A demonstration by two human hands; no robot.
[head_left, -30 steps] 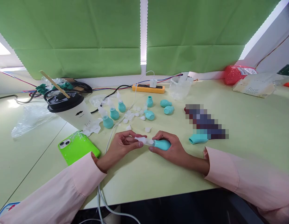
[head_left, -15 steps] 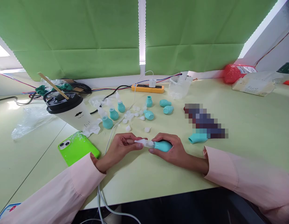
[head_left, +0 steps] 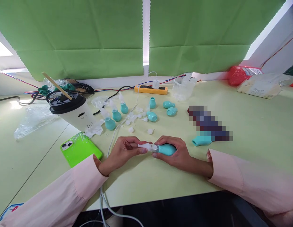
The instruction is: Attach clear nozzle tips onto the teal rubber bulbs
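Head view shows both hands low in the centre of the frame, resting on the pale green table (head_left: 243, 126). Right hand (head_left: 175, 154) has its fingers closed around a teal rubber bulb (head_left: 167, 149) that lies on its side. Left hand (head_left: 124, 151) pinches the clear plastic nozzle (head_left: 146, 146) at the bulb's mouth between thumb and fingertips. Three finished teal bulbs with nozzles (head_left: 115, 113) stand above, left of centre. A bright green phone (head_left: 80, 149) lies at lower left, near a white cup with black lid (head_left: 73, 110).
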